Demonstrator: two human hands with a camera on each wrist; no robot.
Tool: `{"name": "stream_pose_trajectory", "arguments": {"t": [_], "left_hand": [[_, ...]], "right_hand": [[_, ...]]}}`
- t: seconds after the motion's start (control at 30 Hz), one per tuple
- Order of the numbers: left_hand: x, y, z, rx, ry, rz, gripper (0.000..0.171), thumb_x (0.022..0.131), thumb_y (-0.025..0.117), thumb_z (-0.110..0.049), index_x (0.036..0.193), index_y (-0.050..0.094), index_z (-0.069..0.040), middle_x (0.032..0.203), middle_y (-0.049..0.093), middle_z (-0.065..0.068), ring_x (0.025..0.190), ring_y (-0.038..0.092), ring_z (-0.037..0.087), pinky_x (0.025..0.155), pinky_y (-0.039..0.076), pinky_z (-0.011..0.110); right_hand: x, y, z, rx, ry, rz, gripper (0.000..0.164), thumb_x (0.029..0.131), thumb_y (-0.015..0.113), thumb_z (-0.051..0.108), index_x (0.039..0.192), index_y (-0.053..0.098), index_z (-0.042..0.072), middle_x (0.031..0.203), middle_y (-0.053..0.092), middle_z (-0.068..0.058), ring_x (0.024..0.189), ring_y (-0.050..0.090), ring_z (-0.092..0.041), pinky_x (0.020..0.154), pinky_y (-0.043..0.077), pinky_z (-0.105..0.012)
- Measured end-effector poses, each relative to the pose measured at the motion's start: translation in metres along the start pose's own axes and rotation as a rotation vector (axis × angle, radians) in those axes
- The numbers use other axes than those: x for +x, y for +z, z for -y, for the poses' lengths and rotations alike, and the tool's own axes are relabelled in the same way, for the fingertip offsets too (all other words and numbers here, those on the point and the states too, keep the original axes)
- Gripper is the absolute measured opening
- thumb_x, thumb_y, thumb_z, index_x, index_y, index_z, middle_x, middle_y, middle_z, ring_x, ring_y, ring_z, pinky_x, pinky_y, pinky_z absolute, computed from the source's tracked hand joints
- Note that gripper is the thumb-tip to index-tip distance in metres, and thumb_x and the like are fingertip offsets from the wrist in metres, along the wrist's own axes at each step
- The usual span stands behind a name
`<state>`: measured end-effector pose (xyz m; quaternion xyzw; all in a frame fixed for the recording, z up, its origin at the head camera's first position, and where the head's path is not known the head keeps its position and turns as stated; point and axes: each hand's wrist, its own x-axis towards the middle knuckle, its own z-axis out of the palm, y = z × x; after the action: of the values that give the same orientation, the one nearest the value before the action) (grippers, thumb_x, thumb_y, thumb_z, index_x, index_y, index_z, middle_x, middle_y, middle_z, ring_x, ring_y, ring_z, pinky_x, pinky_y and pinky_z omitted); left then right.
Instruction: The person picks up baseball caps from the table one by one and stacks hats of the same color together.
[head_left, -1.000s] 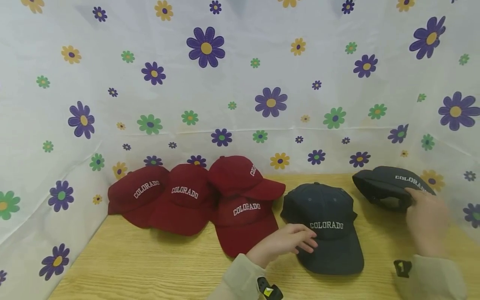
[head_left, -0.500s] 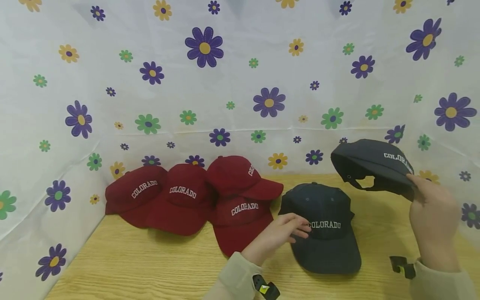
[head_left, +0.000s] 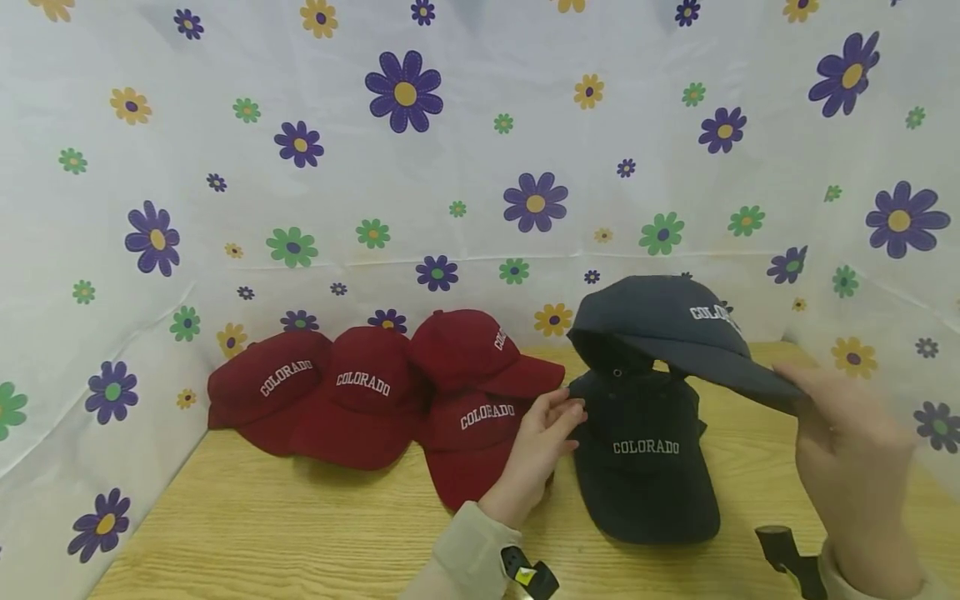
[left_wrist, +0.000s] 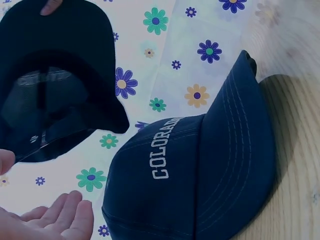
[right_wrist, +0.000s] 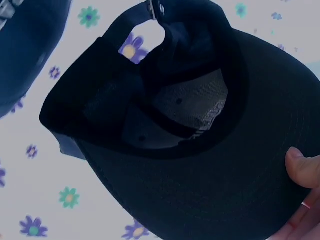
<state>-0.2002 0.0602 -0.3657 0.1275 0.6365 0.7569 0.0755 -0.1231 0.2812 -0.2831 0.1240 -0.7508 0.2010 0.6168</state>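
My left hand (head_left: 534, 450) relaxed, my right hand (head_left: 855, 450) pinches the lifted cap (head_left: 652, 312), now gathered from the right edge of the table (head_left: 750, 450) above the resting cap (head_left: 648, 496).

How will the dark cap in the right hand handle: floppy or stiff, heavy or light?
Probably light: the dark cap is hollow, and the right hand holds only its brim. The brim looks stiff, curved without sagging. The thin-looking cloth crown may dent.
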Motion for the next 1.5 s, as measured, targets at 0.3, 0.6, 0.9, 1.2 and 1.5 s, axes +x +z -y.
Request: {"name": "stream_pose_trajectory", "arguments": {"t": [0.3,0.6,0.9,1.2,1.5], "left_hand": [[-0.004,0.001,-0.003,-0.159,0.031,0.104,0.043,0.091,0.045,-0.023,0.125,0.041,0.003,0.116,0.052,0.020,0.106,0.052,0.029,0.088,0.039,0.044],[-0.012,0.005,-0.023,-0.589,-0.126,0.168,0.035,0.098,0.024,-0.027,0.109,0.053,-0.012,0.098,0.059,0.003,0.094,0.056,0.017,0.088,0.038,0.038],[-0.022,-0.003,-0.037,-0.869,0.176,0.523,0.024,0.082,0.034,-0.010,0.076,0.055,-0.019,0.082,0.053,-0.007,0.080,0.050,0.008,0.078,0.037,0.028],[-0.025,-0.011,-0.047,-0.731,0.206,0.426,0.029,0.097,0.034,-0.027,0.124,0.036,-0.017,0.122,0.045,-0.002,0.111,0.045,0.013,0.093,0.035,0.031],[-0.015,-0.023,-0.048,-0.504,0.325,0.317,0.046,0.086,0.045,-0.031,0.127,0.033,-0.016,0.123,0.045,0.003,0.116,0.041,0.018,0.093,0.036,0.035]], "right_hand": [[0.001,0.008,0.039,0.187,-0.153,-0.057,0.032,0.092,0.049,0.021,0.076,0.067,-0.002,0.067,0.063,-0.015,0.062,0.055,-0.023,0.078,0.038,-0.010],[-0.007,0.018,0.054,0.241,-0.349,0.069,0.030,0.092,0.041,0.005,0.081,0.068,-0.003,0.079,0.065,-0.014,0.066,0.059,-0.028,0.079,0.041,-0.018],[-0.011,0.026,0.060,0.237,-0.470,0.093,0.028,0.092,0.042,0.003,0.084,0.069,-0.001,0.083,0.066,-0.013,0.071,0.059,-0.029,0.073,0.044,-0.027],[-0.015,0.030,0.055,0.256,-0.535,0.247,0.031,0.094,0.039,0.008,0.091,0.069,0.002,0.092,0.065,-0.011,0.077,0.057,-0.025,0.068,0.043,-0.030],[-0.016,0.028,0.031,0.491,-0.410,0.441,0.033,0.092,0.044,0.024,0.093,0.066,-0.001,0.100,0.058,-0.019,0.091,0.053,-0.024,0.082,0.038,-0.024]]}}
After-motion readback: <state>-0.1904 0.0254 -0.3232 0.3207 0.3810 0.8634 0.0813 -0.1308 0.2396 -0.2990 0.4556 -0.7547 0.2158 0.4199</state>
